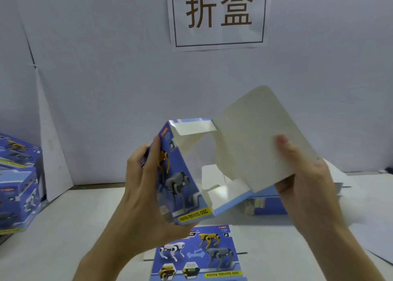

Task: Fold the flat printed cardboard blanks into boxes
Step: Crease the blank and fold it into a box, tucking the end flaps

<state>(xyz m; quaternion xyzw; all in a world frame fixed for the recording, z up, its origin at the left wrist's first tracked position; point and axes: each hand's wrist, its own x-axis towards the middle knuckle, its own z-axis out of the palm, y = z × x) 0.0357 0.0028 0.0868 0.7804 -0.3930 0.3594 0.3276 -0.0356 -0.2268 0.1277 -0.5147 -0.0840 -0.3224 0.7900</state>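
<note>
A half-opened blue printed cardboard box (pixel 185 174) with robot-dog pictures hangs in the air above the table. My left hand (pixel 144 187) grips its printed left panel, thumb on the front face. My right hand (pixel 306 178) pinches the large white inner panel (pixel 251 136) that stands up to the right, thumb on its white face. The box's inside is open toward me. A flat printed blank (pixel 200 253) lies on the table below, near the front edge.
Folded blue boxes (pixel 17 178) are stacked at the left edge. More flat blanks (pixel 270 204) lie piled behind my right hand. A white wall with a sign (pixel 219 14) backs the white table (pixel 74 227).
</note>
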